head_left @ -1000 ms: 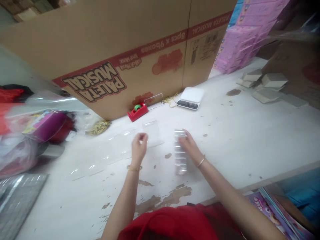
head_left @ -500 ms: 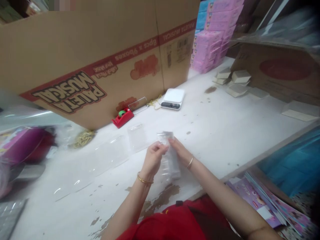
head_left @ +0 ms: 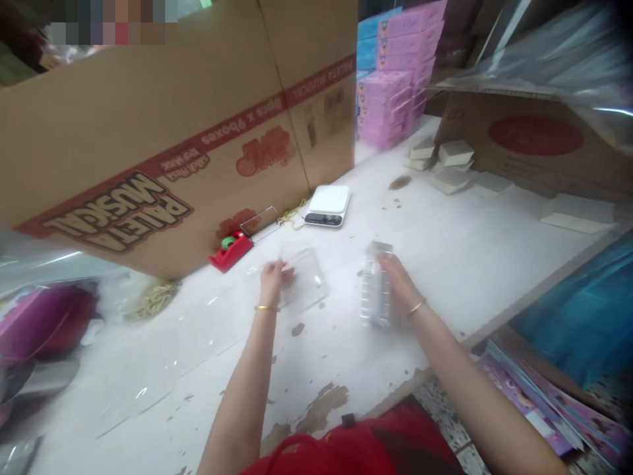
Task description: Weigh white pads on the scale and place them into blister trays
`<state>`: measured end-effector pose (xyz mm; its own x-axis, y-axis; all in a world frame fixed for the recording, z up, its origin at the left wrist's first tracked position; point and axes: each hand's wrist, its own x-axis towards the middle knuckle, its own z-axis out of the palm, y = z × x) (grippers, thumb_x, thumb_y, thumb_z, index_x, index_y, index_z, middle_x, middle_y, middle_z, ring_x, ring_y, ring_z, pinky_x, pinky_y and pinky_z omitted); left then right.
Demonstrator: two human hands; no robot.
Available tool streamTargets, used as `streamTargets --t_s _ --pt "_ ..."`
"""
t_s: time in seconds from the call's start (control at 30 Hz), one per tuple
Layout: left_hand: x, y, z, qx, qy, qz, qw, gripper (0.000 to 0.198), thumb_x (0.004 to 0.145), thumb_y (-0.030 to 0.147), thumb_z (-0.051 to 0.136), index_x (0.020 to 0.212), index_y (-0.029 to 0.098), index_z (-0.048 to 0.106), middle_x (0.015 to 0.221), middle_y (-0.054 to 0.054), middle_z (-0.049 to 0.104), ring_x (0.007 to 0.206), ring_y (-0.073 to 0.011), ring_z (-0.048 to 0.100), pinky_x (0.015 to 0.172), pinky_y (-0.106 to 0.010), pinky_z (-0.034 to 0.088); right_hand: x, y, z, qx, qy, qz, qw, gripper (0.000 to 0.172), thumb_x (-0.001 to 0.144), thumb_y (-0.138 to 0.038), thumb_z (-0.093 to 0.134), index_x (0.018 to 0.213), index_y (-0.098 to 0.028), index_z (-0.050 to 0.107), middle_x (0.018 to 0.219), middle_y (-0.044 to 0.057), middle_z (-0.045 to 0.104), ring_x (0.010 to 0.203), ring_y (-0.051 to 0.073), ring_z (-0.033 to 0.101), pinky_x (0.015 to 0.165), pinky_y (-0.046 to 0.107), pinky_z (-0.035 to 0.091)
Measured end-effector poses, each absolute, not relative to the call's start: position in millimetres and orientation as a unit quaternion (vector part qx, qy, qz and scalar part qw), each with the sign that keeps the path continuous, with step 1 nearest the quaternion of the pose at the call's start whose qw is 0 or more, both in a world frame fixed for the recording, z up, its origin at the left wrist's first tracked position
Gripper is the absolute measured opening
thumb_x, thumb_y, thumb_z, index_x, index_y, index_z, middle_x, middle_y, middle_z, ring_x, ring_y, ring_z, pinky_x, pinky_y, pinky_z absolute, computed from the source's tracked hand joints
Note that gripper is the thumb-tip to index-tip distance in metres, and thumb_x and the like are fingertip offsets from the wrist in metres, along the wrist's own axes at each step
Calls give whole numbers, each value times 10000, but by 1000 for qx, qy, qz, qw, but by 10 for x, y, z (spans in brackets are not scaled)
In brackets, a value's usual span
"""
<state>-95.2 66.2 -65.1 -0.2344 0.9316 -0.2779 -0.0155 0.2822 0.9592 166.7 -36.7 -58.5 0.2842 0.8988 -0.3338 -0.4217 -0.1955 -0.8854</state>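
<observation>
My left hand [head_left: 275, 280], a gold bangle at its wrist, pinches a clear plastic tray [head_left: 312, 282] just above the white tabletop. Its fingertips are slightly blurred against the plastic. To the right, my right hand [head_left: 397, 277] grips a stack of nested clear plastic trays [head_left: 374, 290], standing on edge or tilted; the fingers behind it are partly hidden. More clear trays [head_left: 198, 330] lie in a row on the table left of my left hand, their edges hard to make out.
Behind stands a large cardboard box [head_left: 198, 152]. Before it are a red tape dispenser [head_left: 231, 252], a white scale [head_left: 329, 204] and rubber bands [head_left: 155, 300]. Pink boxes [head_left: 390, 99] are stacked at the back; small pale blocks [head_left: 455, 153] lie right. Printed sheets [head_left: 519, 396] sit below the table edge.
My hands have moved apart. The left has gone leftward with one clear tray, while the right has shifted right, keeping the stack. The view has turned slightly to the right.
</observation>
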Motion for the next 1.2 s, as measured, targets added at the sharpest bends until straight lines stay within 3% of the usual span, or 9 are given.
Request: streamTargets --t_s 0.1,0.17,0.37,0.5,0.63,0.87,1.0,1.1,1.2 --pt "-1018 429 -511 434 656 493 372 319 826 221 652 1113 188 518 1286 -127 529 1137 -221 571 938 -346 478 1482 -307 -597 -534 -250 555 586 576 689 -576 751 1136 -250 588 930 4 662 805 172 634 739 298 507" --pt "-936 190 -365 521 636 455 341 283 826 298 668 1076 185 594 1175 -101 602 1103 -223 565 946 -338 457 1313 -263 -604 -532 -277 557 574 657 664 -572 765 1201 -249 570 991 17 649 866 184 626 813 318 499" --pt "-384 -350 -90 536 499 339 590 241 799 396 714 781 163 656 778 -16 632 768 -142 558 773 -263 431 1024 -243 -563 -516 -314 581 546 787 665 -556 777 1332 -241 501 1193 64 603 971 213 611 864 344 493" --pt "-167 -370 -137 472 507 379 613 243 738 324 765 675 157 601 680 18 574 684 -103 491 723 -236 386 1174 -289 -519 -500 -298 605 543 694 695 -546 758 1281 -241 545 1104 42 632 958 210 603 881 343 476" --pt "40 -335 -186 428 505 386 642 288 698 308 772 617 160 539 609 40 495 631 -87 425 649 -220 340 1367 -341 -504 -438 -269 660 548 508 763 -548 716 1157 -249 600 943 12 654 827 191 607 749 313 490" --pt "423 -252 -170 361 469 380 711 476 603 433 852 580 165 460 556 62 435 531 -58 370 539 -198 312 1681 -315 -559 -402 -183 681 584 416 768 -535 704 1037 -226 635 843 6 682 758 199 632 695 312 508" --pt "507 120 -282 335 477 411 700 430 642 439 845 703 170 515 676 43 534 590 -68 507 588 -192 415 2108 -270 -650 -412 -90 682 597 335 795 -555 633 905 -239 647 741 8 679 712 230 654 689 357 527" --pt "472 520 -467 323 495 445 672 397 718 420 802 805 179 498 958 -33 638 841 -152 665 779 -289 518 2462 -260 -695 -495 -75 598 626 353 756 -556 664 943 -258 630 724 -7 656 657 218 624 618 345 506" --pt "331 794 -650 350 555 442 611 358 822 440 695 820 183 445 1036 -99 635 879 -205 692 810 -358 525 2669 -254 -690 -529 -127 524 656 442 717 -559 718 1020 -251 619 792 -4 646 742 218 623 652 332 503"
